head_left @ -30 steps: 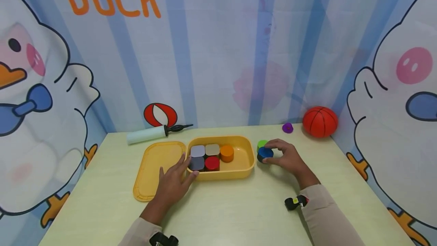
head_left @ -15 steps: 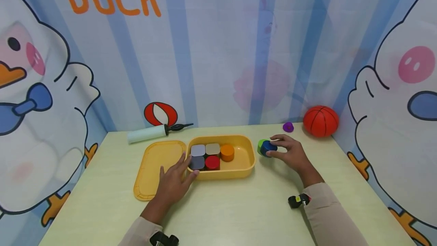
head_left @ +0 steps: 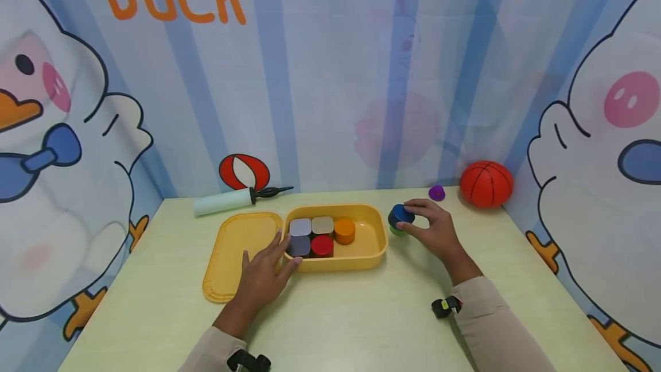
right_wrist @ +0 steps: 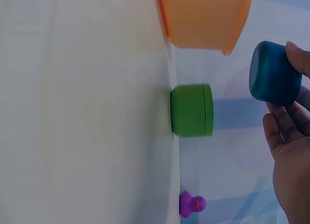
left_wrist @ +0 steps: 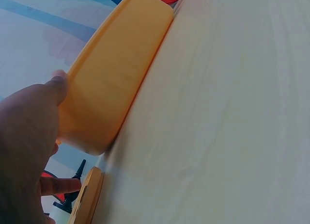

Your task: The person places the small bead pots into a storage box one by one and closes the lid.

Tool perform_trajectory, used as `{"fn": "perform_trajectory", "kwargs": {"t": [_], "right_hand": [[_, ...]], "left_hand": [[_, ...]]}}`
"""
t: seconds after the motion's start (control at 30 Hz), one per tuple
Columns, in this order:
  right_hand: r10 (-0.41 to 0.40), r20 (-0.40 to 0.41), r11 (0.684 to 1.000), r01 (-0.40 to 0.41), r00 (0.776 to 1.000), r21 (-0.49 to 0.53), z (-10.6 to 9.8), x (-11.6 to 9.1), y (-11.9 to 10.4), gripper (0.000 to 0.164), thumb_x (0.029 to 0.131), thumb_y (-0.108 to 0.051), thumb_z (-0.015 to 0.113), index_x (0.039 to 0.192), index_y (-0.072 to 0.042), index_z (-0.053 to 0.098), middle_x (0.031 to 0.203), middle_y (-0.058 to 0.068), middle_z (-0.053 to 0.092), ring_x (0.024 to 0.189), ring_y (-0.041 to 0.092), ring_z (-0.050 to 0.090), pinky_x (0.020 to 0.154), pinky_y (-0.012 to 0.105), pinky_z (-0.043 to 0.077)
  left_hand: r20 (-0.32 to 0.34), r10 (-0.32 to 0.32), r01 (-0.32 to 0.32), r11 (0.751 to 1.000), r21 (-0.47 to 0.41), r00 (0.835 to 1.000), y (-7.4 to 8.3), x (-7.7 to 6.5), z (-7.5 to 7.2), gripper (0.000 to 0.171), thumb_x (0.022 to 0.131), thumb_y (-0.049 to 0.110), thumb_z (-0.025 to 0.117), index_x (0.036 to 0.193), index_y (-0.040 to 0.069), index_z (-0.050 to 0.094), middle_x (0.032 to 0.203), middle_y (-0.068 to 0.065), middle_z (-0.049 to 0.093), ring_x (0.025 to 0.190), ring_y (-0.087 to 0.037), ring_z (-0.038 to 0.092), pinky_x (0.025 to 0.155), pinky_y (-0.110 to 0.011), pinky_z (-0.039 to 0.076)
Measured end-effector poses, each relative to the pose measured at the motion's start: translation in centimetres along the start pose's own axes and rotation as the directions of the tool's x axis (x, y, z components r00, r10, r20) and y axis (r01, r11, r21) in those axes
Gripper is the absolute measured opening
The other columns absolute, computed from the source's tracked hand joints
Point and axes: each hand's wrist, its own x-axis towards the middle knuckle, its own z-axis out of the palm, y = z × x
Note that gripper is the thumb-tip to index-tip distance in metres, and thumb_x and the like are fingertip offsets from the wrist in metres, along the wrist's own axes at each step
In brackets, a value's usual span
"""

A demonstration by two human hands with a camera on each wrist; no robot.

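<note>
My right hand (head_left: pixel 436 231) pinches a small round blue jar (head_left: pixel 401 216) between thumb and fingers, just right of the yellow box. In the right wrist view the blue jar (right_wrist: pixel 276 73) is in the air, apart from a green jar (right_wrist: pixel 191 110) standing on the table. From the head view, only a sliver of the green jar (head_left: pixel 397 232) shows beneath the blue one. Spread fingers of my left hand (head_left: pixel 263 273) rest against the left end of the yellow box (head_left: pixel 356 264). Inside it sit an orange jar (head_left: pixel 344 231), a red jar (head_left: pixel 322 245) and several grey and beige square-topped ones.
A yellow lid (head_left: pixel 232 257) lies flat left of the box, partly under my left hand. Behind it are a pale green hand pump (head_left: pixel 224 202) and a red-and-white ball shape (head_left: pixel 244 171). A purple toy (head_left: pixel 436 193) and small basketball (head_left: pixel 486 184) stand at the back right.
The right hand has lifted the blue jar from in front of the green jar to above it, moving slightly right and then back left. My left hand and the box stay put.
</note>
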Motion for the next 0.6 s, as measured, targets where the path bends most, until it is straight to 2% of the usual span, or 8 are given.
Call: {"fn": "perform_trajectory", "kwargs": {"t": [0.07,0.23,0.33,0.43,0.53,0.6], "right_hand": [[-0.005,-0.004,1.0,0.005,1.0,0.006,0.5,0.1,-0.4,0.039,0.083,0.0,0.093,0.12,0.005,0.081,0.13,0.022,0.075,0.122,0.011,0.066,0.105,0.002,0.044],[-0.012,0.035,1.0,0.013,0.999,-0.004,1.7,0.2,-1.6,0.04,0.084,-0.004,0.094,0.122,0.004,0.081,0.133,0.02,0.075,0.13,0.038,0.069,0.106,0.002,0.044],[-0.028,0.063,0.999,0.03,0.998,-0.032,2.5,0.2,-2.2,0.04,0.085,-0.006,0.093,0.122,0.003,0.081,0.135,0.018,0.076,0.132,0.043,0.069,0.109,0.008,0.047],[-0.063,0.082,0.996,0.068,0.995,-0.059,3.2,0.2,-2.8,0.038,0.086,-0.006,0.093,0.121,0.002,0.082,0.136,0.018,0.076,0.131,0.042,0.071,0.112,0.027,0.057],[-0.103,0.101,0.992,0.109,0.99,-0.056,3.9,0.3,-3.3,0.035,0.087,-0.005,0.091,0.12,0.001,0.082,0.136,0.018,0.076,0.13,0.043,0.071,0.11,0.049,0.059],[-0.116,0.117,0.992,0.122,0.986,-0.043,4.3,0.3,-3.6,0.033,0.088,-0.005,0.091,0.119,0.001,0.082,0.136,0.019,0.076,0.13,0.043,0.071,0.108,0.055,0.059]], "left_hand": [[-0.001,0.002,-0.002,1.0,0.011,1.0,0.0,0.0,0.0,0.076,0.107,0.063,0.058,0.17,0.023,0.042,0.179,-0.004,0.033,0.158,-0.039,0.049,0.125,-0.087,0.01],[-0.004,0.002,-0.002,1.0,0.025,1.0,0.1,0.1,0.0,0.076,0.107,0.062,0.059,0.169,0.022,0.044,0.179,-0.004,0.034,0.158,-0.039,0.049,0.125,-0.088,0.01],[0.0,-0.002,0.002,1.0,0.031,1.0,0.2,0.0,-0.1,0.076,0.107,0.062,0.059,0.169,0.022,0.044,0.18,-0.004,0.032,0.159,-0.041,0.046,0.125,-0.088,0.009],[0.009,-0.004,0.004,0.999,0.037,1.0,0.3,0.0,-0.2,0.076,0.107,0.064,0.058,0.169,0.022,0.044,0.182,-0.003,0.03,0.162,-0.043,0.041,0.125,-0.088,0.007],[0.012,-0.003,0.002,0.999,0.047,1.0,0.3,0.0,-0.2,0.076,0.107,0.064,0.057,0.169,0.022,0.044,0.182,-0.001,0.028,0.165,-0.045,0.034,0.125,-0.088,0.006],[0.01,0.003,-0.003,0.998,0.064,1.0,0.3,-0.1,-0.3,0.076,0.107,0.064,0.056,0.169,0.021,0.044,0.182,-0.001,0.029,0.166,-0.046,0.031,0.125,-0.089,0.005]]}}
